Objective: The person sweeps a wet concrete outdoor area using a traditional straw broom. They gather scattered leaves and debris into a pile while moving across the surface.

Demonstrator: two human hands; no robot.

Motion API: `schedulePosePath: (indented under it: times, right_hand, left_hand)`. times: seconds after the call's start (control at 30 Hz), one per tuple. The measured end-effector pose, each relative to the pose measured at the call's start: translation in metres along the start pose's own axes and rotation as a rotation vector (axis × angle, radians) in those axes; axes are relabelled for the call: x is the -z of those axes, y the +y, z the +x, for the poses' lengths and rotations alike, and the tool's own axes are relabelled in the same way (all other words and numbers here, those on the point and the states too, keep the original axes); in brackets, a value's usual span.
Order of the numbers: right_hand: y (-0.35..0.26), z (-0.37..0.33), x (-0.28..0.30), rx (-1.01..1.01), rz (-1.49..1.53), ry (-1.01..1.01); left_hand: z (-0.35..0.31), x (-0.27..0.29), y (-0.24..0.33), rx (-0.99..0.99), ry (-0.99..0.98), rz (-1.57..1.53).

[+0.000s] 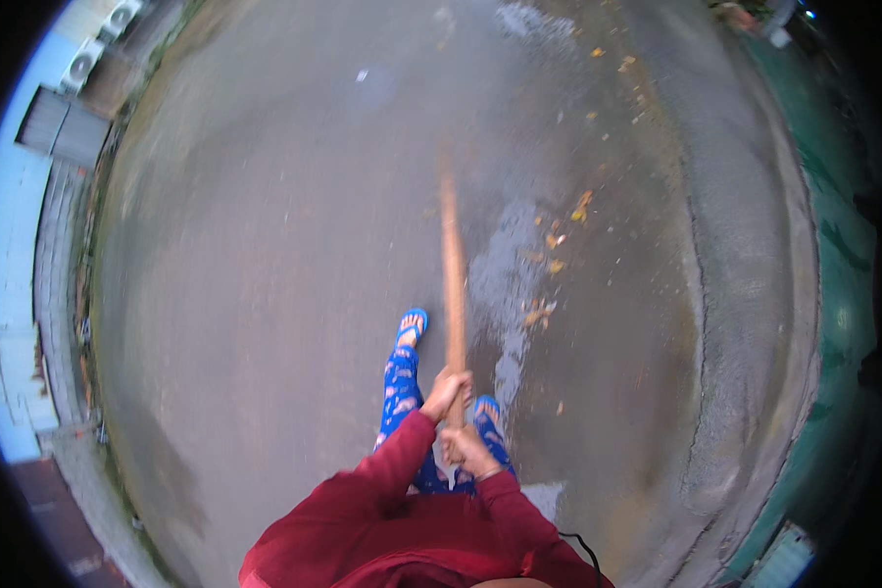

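A long wooden stick (455, 284) points ahead of me over the wet ground, its far tip smeared by motion. My left hand (447, 395) is wrapped round it, farther up the shaft. Lower down, close to my body, my right hand (470, 452) grips the same stick near its end. Both arms wear dark red sleeves. Beneath my hands are my legs in blue patterned trousers (400, 387), with a blue sandal (414, 321) on the forward left foot. Whether the stick's tip touches the ground cannot be told.
Yellow fallen leaves (556, 266) lie scattered beside a puddle (508, 294) to the right of the stick. Farther right run a raised concrete edge (755, 294) and a green sheet barrier (843, 314). Along the left stand walls and wall-mounted fan units (83, 65).
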State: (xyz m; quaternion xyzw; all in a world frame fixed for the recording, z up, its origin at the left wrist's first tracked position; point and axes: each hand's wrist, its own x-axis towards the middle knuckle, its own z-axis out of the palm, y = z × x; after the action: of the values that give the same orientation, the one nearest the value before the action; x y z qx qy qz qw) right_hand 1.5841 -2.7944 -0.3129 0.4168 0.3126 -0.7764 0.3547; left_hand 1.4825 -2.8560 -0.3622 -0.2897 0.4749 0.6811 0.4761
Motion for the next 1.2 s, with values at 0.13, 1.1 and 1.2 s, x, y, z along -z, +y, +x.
schedulePosePath:
  times: [0.13,1.1,1.2]
  right_hand:
    - [-0.043,0.05,-0.045,-0.131,-0.01,-0.265]
    - [-0.021,0.098,-0.242,0.713,1.146,0.779]
    - [0.027,0.107,-0.244,0.751,1.67,0.754]
  left_hand:
    - [0.009,0.058,0.061,-0.08,0.246,-0.088]
    - [0.006,0.049,0.1,0.915,-0.92,1.308]
    - [-0.008,0.089,0.033,0.935,-1.038,1.311]
